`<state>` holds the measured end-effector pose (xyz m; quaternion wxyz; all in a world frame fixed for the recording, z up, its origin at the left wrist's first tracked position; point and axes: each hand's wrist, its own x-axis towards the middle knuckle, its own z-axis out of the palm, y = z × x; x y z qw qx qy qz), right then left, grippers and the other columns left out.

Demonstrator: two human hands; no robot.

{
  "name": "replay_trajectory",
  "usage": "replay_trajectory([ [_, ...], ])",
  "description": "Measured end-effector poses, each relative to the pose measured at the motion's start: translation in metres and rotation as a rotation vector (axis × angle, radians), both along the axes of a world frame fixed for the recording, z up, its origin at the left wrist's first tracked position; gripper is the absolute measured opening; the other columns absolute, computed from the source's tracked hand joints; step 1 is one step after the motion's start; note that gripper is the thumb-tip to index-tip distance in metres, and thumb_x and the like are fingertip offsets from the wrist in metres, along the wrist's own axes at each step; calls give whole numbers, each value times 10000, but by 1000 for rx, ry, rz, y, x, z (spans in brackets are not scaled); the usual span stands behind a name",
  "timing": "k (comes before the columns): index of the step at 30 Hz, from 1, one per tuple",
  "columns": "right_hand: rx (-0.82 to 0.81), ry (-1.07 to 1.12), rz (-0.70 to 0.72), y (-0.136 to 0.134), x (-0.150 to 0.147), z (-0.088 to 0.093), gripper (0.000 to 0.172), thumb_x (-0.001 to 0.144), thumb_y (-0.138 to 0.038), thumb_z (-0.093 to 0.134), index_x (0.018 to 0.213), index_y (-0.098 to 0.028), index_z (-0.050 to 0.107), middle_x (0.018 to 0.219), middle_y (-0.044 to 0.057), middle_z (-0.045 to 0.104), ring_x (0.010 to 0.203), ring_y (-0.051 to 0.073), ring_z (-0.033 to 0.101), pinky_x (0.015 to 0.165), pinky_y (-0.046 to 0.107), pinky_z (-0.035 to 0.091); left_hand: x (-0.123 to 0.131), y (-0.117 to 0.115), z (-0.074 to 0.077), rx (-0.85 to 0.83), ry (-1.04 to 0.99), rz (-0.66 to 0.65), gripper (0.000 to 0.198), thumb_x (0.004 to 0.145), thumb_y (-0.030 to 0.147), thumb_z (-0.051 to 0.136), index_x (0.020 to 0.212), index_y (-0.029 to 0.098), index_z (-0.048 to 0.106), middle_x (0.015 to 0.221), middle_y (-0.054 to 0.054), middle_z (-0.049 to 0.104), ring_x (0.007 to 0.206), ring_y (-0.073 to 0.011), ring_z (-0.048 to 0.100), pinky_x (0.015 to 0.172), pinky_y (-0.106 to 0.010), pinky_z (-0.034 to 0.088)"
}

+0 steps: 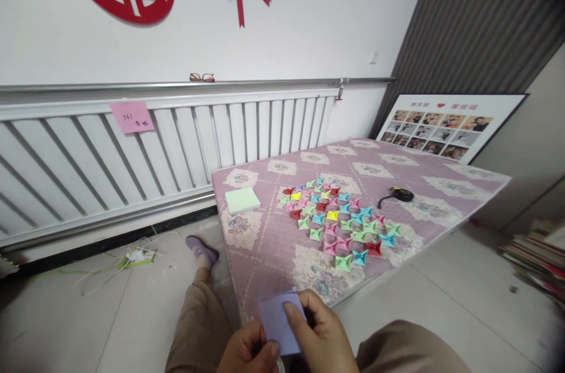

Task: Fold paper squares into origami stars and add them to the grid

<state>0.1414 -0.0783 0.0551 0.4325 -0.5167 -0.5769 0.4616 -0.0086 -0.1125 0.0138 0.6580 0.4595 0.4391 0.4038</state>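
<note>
Both my hands hold a small lilac paper square (278,320) at the bottom of the view, over my lap. My left hand (247,352) pinches its lower left edge. My right hand (320,335) presses a finger flat on top of it and grips its right side. Ahead on the pink patterned table (265,243) lie several folded paper stars (339,220) in rows, in red, pink, green, blue and yellow. A stack of pale green paper squares (242,199) sits to their left.
A black tape measure (399,195) lies right of the stars. A white radiator (154,149) with a pink note (131,117) lines the wall; glasses (202,77) rest on its ledge. A photo board (445,126) leans at the right. Books (536,255) are stacked on the floor.
</note>
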Motion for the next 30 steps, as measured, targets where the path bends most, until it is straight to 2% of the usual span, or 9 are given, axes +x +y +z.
replay_trajectory([
  [3, -15, 5, -5, 1, 2, -2, 434, 777, -633, 507, 655, -217, 489, 576, -43, 441, 524, 112, 403, 480, 221, 345, 0, 0, -1, 99, 0, -18, 549, 711, 718, 581, 683, 185, 458, 575, 19, 516, 504, -94, 416, 517, -232, 276],
  [10, -8, 80, -62, 4, 4, -6, 427, 742, -611, 581, 636, -226, 428, 548, -63, 374, 493, 98, 360, 449, 221, 321, -1, 1, 1, 141, 95, 13, 468, 775, 634, 555, 666, 192, 444, 571, 18, 520, 519, -105, 441, 539, -238, 313],
  [13, -35, 225, -103, 5, 1, -5, 388, 699, -573, 648, 823, -244, 484, 572, -79, 386, 485, 103, 384, 448, 223, 335, -2, 1, 1, 126, 147, 31, 377, 798, 529, 558, 666, 198, 438, 568, 20, 526, 525, -113, 461, 546, -239, 330],
  [16, -138, 351, -80, 5, -1, -1, 524, 657, -555, 694, 1041, -251, 505, 615, -67, 483, 503, 115, 441, 464, 227, 358, -2, 0, 1, 138, 186, 57, 271, 799, 396, 548, 655, 199, 431, 587, 17, 538, 544, -118, 475, 562, -242, 343],
  [19, -252, 360, -4, 2, 0, 6, 391, 680, -570, 679, 792, -218, 552, 572, -58, 481, 484, 94, 408, 459, 214, 323, -1, 0, 4, 130, 246, 83, 210, 774, 319, 535, 640, 200, 426, 586, 20, 527, 545, -119, 467, 556, -242, 336],
  [21, -288, 342, 23, 1, 1, 10, 404, 700, -579, 664, 661, -211, 505, 527, -66, 431, 473, 85, 366, 450, 208, 299, 0, 0, 7, 126, 274, 91, 224, 764, 323, 531, 619, 203, 410, 569, 23, 507, 541, -120, 453, 552, -245, 329],
  [25, -309, 349, 38, 2, 2, 16, 406, 703, -572, 677, 649, -211, 498, 516, -71, 417, 474, 84, 354, 448, 204, 292, -1, 0, 11, 147, 283, 95, 327, 773, 417, 549, 588, 208, 378, 542, 32, 461, 541, -117, 423, 559, -248, 317],
  [28, -317, 449, 41, 5, 2, 16, 381, 709, -567, 682, 808, -215, 574, 599, -47, 513, 512, 100, 431, 493, 221, 359, -6, 1, 8, 148, 216, 107, 400, 788, 521, 560, 606, 199, 408, 563, 30, 475, 566, -117, 432, 579, -244, 324],
  [30, -320, 530, 9, 6, 2, 13, 472, 711, -583, 674, 1009, -229, 582, 722, -15, 584, 596, 130, 513, 555, 248, 416, -10, 3, 3, 123, 134, 143, 447, 781, 594, 562, 632, 189, 443, 566, 31, 490, 554, -111, 426, 576, -239, 324],
])
